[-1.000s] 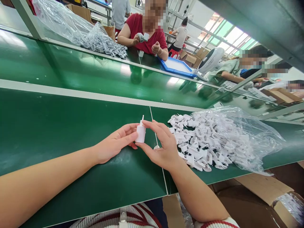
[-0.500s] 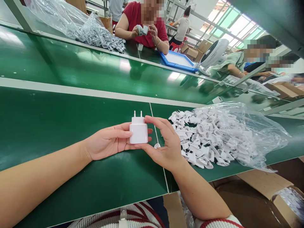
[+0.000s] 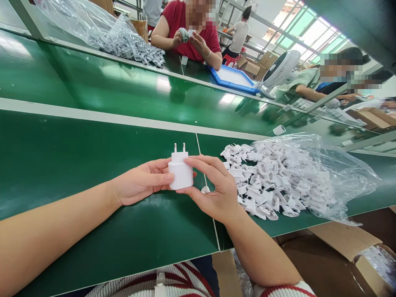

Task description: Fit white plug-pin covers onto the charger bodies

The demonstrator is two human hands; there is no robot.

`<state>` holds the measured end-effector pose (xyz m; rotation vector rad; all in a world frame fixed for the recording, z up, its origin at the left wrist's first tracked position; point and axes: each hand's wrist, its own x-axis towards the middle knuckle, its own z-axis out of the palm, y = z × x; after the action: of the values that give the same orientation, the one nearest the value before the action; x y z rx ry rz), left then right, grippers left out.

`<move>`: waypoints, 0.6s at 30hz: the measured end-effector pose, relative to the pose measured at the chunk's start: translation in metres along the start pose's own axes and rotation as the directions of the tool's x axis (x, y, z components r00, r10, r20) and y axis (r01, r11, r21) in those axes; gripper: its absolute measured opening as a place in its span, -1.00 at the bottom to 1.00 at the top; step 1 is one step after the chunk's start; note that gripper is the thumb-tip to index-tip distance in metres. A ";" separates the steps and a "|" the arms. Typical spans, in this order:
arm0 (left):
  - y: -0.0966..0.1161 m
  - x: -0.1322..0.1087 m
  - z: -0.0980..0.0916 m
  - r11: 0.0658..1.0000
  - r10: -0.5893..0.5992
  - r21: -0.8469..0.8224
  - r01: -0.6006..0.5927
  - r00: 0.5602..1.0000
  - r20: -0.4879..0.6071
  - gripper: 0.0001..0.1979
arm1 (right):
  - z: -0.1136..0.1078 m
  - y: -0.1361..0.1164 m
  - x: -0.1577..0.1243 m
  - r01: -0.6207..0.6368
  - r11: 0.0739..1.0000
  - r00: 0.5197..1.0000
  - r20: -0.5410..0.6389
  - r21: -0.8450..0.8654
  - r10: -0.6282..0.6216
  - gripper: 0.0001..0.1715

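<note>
A white two-pin charger plug point(image 3: 180, 174) is held upright above the green table, its metal pins pointing up. My left hand point(image 3: 145, 181) grips its left side, the thumb on the front and the fingers behind. From the right, my right hand point(image 3: 218, 187) pinches it between the thumb at the bottom edge and fingers at the upper right. Close to the right hand lies a heap of small white plastic parts point(image 3: 262, 177), partly inside a clear plastic bag point(image 3: 346, 181). One loose white part point(image 3: 205, 189) rests by the seam of the table, partly hidden by the right hand.
A green conveyor belt point(image 3: 123, 86) runs beyond the white rail point(image 3: 93, 117), with a white piece point(image 3: 279, 130) on it. Across it, a person in red point(image 3: 170, 24) handles a similar item. A blue tray point(image 3: 235, 80) and fan point(image 3: 280, 72) stand there. Cardboard boxes point(image 3: 340, 239) sit below right.
The charger plug has turned slightly in my hands, and my right fingers have shifted onto its front upper edge. The white piece on the belt has moved a little left.
</note>
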<state>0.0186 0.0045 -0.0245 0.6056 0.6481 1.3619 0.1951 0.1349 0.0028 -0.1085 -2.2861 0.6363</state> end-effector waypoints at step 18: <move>0.001 -0.003 0.024 0.865 0.281 0.495 -0.079 0.895 -0.347 -0.72 | 0.003 0.002 -0.004 0.107 0.993 0.993 0.058 -0.058 -0.104 -0.45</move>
<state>0.0354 0.0007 -0.0068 0.7908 1.3206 1.5370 0.1960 0.1342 -0.0029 0.0006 -2.3476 0.5211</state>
